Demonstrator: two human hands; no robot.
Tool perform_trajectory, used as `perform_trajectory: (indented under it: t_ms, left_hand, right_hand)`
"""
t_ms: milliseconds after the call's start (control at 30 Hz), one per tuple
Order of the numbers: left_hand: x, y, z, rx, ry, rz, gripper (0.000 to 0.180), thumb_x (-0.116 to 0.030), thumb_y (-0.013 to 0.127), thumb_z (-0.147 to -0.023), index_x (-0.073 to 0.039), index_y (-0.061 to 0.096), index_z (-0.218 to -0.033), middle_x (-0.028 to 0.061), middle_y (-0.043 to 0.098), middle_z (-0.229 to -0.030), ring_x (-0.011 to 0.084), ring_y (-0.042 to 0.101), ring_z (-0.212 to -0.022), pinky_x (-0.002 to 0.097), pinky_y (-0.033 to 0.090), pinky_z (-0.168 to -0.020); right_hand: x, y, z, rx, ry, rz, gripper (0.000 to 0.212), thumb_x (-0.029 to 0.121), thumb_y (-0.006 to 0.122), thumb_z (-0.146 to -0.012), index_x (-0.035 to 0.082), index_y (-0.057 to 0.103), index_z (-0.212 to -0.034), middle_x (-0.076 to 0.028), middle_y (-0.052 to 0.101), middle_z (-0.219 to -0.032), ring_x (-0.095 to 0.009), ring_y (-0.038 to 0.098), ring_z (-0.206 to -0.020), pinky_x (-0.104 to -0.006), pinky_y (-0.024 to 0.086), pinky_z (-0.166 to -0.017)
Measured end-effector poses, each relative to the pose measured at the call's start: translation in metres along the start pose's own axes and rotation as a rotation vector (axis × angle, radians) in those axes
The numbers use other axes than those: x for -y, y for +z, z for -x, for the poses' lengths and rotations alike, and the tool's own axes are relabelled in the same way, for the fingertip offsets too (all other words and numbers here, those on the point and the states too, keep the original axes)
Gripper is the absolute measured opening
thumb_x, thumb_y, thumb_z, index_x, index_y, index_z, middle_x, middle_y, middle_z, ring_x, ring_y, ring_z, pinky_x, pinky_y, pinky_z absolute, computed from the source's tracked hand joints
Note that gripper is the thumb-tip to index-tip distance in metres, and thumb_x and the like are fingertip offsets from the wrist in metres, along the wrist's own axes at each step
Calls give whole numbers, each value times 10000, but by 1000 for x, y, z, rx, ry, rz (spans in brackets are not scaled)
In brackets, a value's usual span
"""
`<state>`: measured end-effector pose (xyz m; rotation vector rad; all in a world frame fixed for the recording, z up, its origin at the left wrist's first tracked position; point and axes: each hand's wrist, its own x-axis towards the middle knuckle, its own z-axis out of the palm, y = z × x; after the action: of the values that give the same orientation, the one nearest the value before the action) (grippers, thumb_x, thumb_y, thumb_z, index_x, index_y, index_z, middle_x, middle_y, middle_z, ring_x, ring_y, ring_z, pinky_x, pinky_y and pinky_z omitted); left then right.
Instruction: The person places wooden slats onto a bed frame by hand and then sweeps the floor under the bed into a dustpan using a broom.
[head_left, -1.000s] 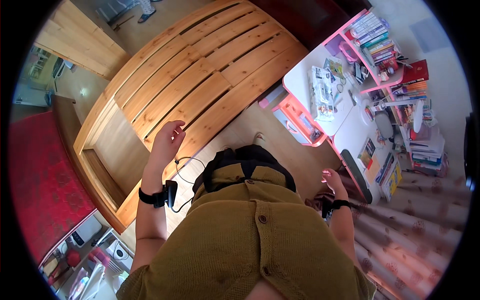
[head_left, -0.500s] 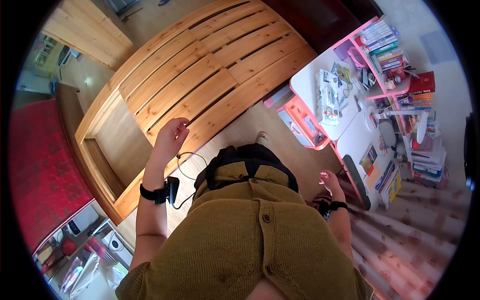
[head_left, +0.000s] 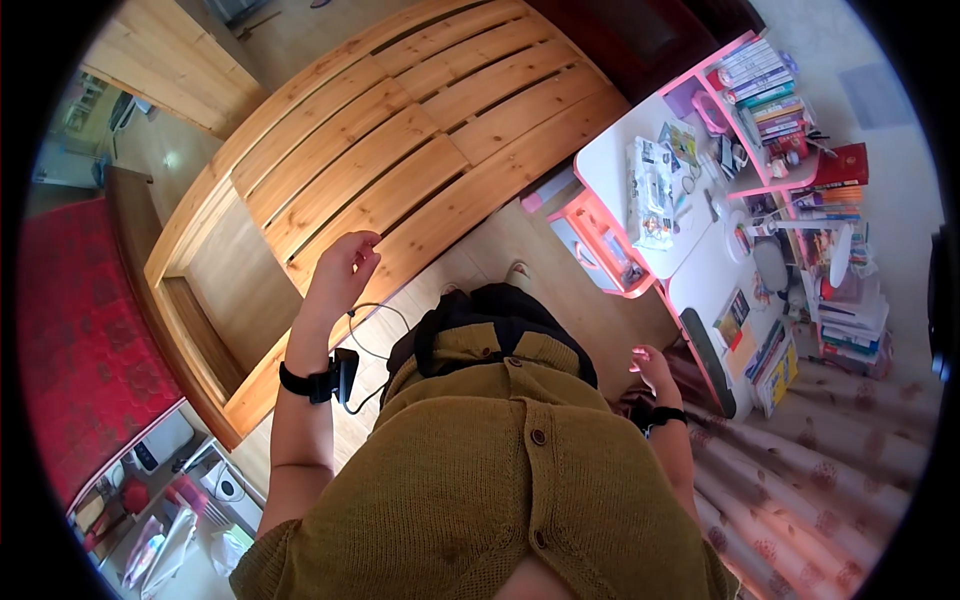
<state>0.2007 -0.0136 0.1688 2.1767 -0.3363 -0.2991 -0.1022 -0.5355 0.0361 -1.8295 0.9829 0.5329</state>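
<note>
- A bare wooden slatted bed frame (head_left: 400,170) fills the room's far side; pale floor (head_left: 500,250) runs along its near rail.
- The left hand (head_left: 345,265) hangs over that near rail, fingers loosely curled, gripping nothing; a black wrist device (head_left: 325,380) trails a thin cable (head_left: 375,330).
- The right hand (head_left: 652,370) hangs relaxed and unclenched, beside a pink-and-white desk (head_left: 615,180) cluttered with books (head_left: 765,85).
- A red rug (head_left: 75,330) lies left of the frame.
- Floor between rail and desk gives standing room.
</note>
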Motion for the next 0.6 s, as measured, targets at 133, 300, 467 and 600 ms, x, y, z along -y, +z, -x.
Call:
perform_trajectory:
  t_ms: [133,300,467,600]
  left_hand:
    - [0,3,-6,11,21,0,217,-53,588,-769,-4,562,-979,78,557,-758,168,537,-679,267,447,-630]
    - [-1,4,-11,29,31,-2,220,-51,588,-767,-3,562,-981,81,558,-763,170,538,-681,267,448,-634]
    - [-8,11,-18,53,8,-30,223,-60,593,-770,-5,563,-983,71,563,-754,162,542,-691,267,451,-655]
    - [-10,16,-16,62,3,-76,234,-56,581,-771,-8,557,-998,93,564,-767,180,551,-684,275,455,-630]
  right_hand:
    - [-6,3,5,-17,-5,-38,264,66,514,-794,-41,520,-1035,-90,581,-855,-153,582,-659,-258,480,-598]
    - [-6,6,10,-33,6,-27,276,67,518,-791,-45,519,-1043,-104,588,-867,-158,588,-667,-263,482,-598]
    - [-12,6,10,-17,17,-16,273,75,515,-794,-43,521,-1041,-86,595,-832,-158,583,-656,-265,482,-594]
    - [9,6,5,-56,-48,-98,248,94,504,-806,-26,536,-1020,-71,593,-774,-153,566,-646,-266,470,-579]
